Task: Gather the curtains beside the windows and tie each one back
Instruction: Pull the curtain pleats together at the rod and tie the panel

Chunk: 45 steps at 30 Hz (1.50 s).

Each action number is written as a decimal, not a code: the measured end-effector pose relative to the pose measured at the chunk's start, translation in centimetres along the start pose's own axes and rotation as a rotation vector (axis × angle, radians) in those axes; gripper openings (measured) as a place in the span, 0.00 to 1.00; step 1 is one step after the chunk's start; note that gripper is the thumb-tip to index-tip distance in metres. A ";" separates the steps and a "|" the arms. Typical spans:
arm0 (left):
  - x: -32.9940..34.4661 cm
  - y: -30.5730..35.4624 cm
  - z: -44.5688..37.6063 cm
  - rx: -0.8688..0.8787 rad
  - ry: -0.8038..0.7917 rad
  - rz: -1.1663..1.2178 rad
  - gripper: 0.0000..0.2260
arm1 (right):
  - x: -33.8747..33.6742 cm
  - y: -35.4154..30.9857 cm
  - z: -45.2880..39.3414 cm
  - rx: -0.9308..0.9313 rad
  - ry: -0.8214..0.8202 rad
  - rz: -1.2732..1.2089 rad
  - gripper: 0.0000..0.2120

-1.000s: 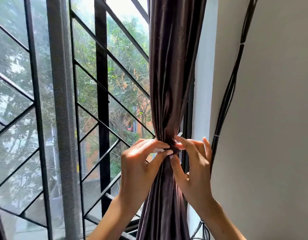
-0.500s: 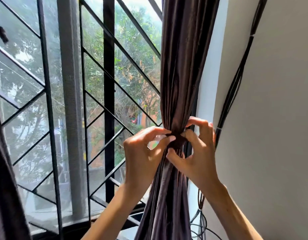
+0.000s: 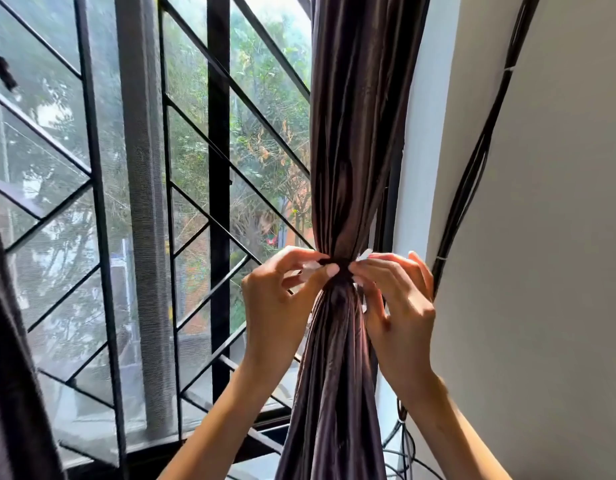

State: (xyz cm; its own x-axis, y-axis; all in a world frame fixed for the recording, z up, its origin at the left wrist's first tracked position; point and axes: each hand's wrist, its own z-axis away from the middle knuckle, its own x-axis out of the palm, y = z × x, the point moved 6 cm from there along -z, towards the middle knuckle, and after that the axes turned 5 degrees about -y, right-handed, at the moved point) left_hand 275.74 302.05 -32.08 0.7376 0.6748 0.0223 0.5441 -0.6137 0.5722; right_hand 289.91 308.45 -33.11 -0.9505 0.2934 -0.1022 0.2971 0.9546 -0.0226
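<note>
My left hand [image 3: 277,299] and right hand [image 3: 398,303] pinch a dark tie [image 3: 337,266] from either side, fingertips closed on it where it cinches the gathered curtain [image 3: 351,133]. The brown, glossy curtain hangs at the right edge of the window [image 3: 195,202], narrowing at the tie and spreading again below. Behind it, a black metal grille [image 3: 218,150] crosses the glass. Black cables [image 3: 472,168] run down the pale wall [image 3: 542,237] just right of my hand.
</note>
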 end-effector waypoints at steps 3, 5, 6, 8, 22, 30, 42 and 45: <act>-0.3 -0.3 -0.1 -0.024 0.015 0.003 0.04 | 0.2 0.2 -0.1 -0.024 -0.049 -0.055 0.05; -0.3 -0.3 -0.3 -0.020 0.007 0.012 0.04 | 0.5 0.3 -0.2 -0.015 -0.100 -0.036 0.15; -0.3 -0.2 -0.4 -0.014 -0.001 0.009 0.04 | 0.5 0.5 -0.4 0.003 -0.110 -0.030 0.17; -0.2 -0.1 -0.5 0.002 -0.011 -0.016 0.05 | 0.3 0.8 -0.9 0.038 -0.103 -0.046 0.14; -1.0 -0.5 -0.8 -0.024 0.069 0.058 0.06 | 1.6 1.0 -2.2 0.034 -0.319 -0.213 0.17; -1.2 -1.0 -0.9 -0.050 0.044 0.192 0.07 | 1.1 1.6 -1.5 0.020 -0.077 -0.183 0.06; -0.2 -3.2 -1.4 -0.057 0.035 0.139 0.11 | 1.1 5.3 -1.6 0.094 -0.229 -0.310 0.12; -0.3 -3.7 -1.7 -0.032 0.096 0.037 0.10 | 1.0 6.7 -1.6 0.127 -0.275 -0.350 0.14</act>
State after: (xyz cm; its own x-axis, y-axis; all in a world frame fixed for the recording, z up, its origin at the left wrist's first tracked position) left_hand 272.75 304.83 -32.81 0.7147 0.6889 0.1213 0.5028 -0.6265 0.5956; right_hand 290.82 315.19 -31.77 -0.9412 -0.0869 -0.3266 -0.0126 0.9747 -0.2231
